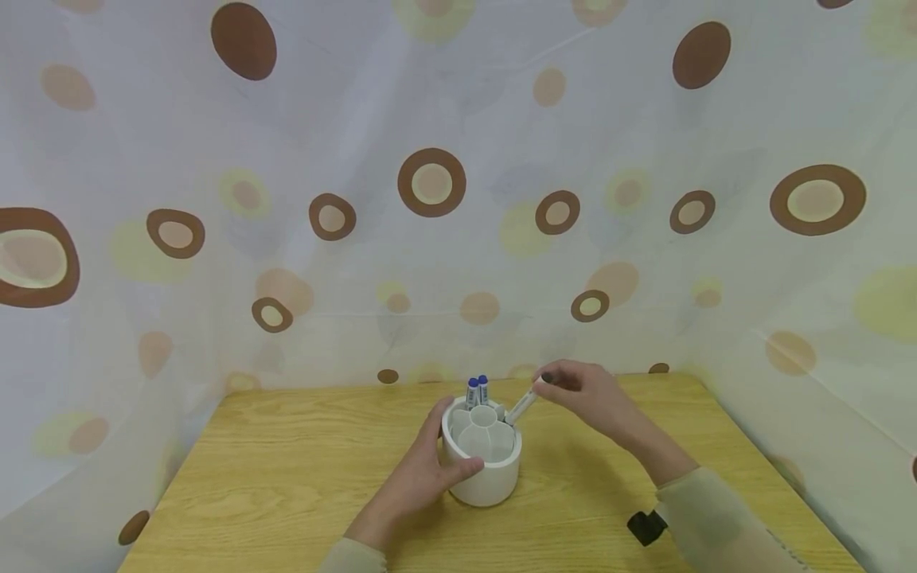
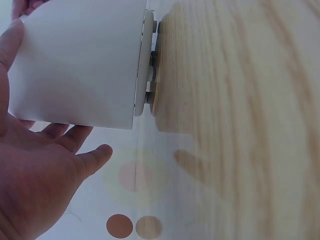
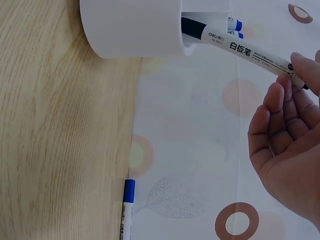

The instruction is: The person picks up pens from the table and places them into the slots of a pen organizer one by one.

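Note:
My left hand (image 1: 417, 479) grips a round white pen holder (image 1: 489, 482) around its side, with the thumb at the near rim. The holder has several inner compartments and stands on the table. Between thumb and fingertips, my right hand (image 1: 591, 398) pinches a white whiteboard marker (image 3: 245, 51) by its tail end. That marker slants down to the left, its black cap (image 3: 194, 27) inside the holder's right-hand rim. Two blue-ended markers (image 1: 473, 395) stand upright in a back compartment. In the left wrist view, small feet show under the holder's base (image 2: 145, 65).
Another blue-capped marker (image 3: 128, 207) lies on the wooden table (image 1: 286, 477), seen in the right wrist view. A white curtain with brown and yellow spots (image 1: 487, 263) surrounds the table at the back and sides. A black strap piece (image 1: 647, 527) hangs at the right sleeve.

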The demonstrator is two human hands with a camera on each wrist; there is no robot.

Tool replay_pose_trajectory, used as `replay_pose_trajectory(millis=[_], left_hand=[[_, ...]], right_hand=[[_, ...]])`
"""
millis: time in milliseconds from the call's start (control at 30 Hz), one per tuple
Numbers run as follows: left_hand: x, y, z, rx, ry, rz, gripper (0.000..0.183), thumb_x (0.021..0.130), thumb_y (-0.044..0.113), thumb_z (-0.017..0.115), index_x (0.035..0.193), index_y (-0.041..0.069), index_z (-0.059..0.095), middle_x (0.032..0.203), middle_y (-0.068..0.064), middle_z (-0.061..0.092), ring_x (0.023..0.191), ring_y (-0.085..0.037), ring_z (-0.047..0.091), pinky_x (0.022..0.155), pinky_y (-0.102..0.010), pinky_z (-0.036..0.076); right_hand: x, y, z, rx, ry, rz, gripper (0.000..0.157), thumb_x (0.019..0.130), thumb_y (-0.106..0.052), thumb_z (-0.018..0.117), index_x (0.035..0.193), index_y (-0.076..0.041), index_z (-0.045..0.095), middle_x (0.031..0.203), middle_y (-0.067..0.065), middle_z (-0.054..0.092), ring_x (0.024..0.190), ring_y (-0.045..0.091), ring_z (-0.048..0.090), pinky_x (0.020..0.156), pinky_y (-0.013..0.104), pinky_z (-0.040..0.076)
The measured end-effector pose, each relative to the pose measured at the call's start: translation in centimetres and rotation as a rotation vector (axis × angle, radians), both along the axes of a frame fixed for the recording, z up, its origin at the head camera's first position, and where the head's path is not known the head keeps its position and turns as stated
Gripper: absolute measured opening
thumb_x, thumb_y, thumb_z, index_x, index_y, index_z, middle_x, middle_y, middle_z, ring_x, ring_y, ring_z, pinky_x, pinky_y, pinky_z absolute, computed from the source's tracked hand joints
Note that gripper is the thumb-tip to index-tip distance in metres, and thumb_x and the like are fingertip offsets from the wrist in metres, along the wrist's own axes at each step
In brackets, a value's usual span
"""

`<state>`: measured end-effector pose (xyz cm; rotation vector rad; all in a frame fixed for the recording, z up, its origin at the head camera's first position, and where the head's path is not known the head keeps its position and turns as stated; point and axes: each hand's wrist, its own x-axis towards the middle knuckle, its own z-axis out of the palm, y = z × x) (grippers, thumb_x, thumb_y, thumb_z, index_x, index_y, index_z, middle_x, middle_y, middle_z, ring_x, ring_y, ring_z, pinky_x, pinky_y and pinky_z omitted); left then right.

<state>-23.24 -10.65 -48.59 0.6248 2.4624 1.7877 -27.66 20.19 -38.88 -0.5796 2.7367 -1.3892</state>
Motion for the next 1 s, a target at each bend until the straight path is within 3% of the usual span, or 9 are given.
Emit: replay_pose_trajectory(millis=[267,467,733,1000], left_hand=[[0.0,0.1,0.0,-0.003,-0.01,0.001,0.098,0.096,0.037,0.089,0.172,0.03,0.026,0.163,-0.005,0.052,0.157,-0.038,0.041,0.125,-0.076,0.024],[0.0,0.0,-0.2,-0.013,-0.002,0.004,0.098,0.096,0.038,0.089,0.172,0.03,0.027,0.164,-0.006,0.052,0.157,-0.039,0.04,0.125,-0.076,0.023],[-0.2,-0.1,-0.4,-0.022,0.002,0.006,0.099,0.096,0.038,0.089,0.172,0.03,0.027,0.163,-0.006,0.052,0.158,-0.039,0.04,0.125,-0.076,0.022],[-0.2,0.0,-0.3,-0.018,-0.008,0.004,0.099,0.096,0.037,0.089,0.172,0.029,0.026,0.164,-0.006,0.052,0.157,-0.038,0.04,0.126,-0.075,0.024]], right_hand=[[0.0,-0.2,-0.4,-0.003,-0.019,0.036,0.037,0.108,-0.042,0.074,0.133,-0.015,0.076,0.126,0.002,0.077,0.121,0.025,0.071,0.106,0.053,0.059],[-0.4,0.2,-0.6,0.009,0.007,0.014,0.041,0.109,-0.04,0.073,0.141,-0.015,0.073,0.131,0.005,0.076,0.122,0.026,0.071,0.105,0.053,0.059],[-1.7,1.8,-1.3,-0.024,0.029,0.001,0.045,0.11,-0.032,0.073,0.147,-0.008,0.069,0.13,0.011,0.077,0.12,0.03,0.073,0.103,0.053,0.06],[-3.4,3.9,-3.1,0.032,0.066,-0.061,0.052,0.111,-0.035,0.07,0.154,-0.007,0.063,0.137,0.015,0.072,0.128,0.038,0.067,0.111,0.059,0.054]])
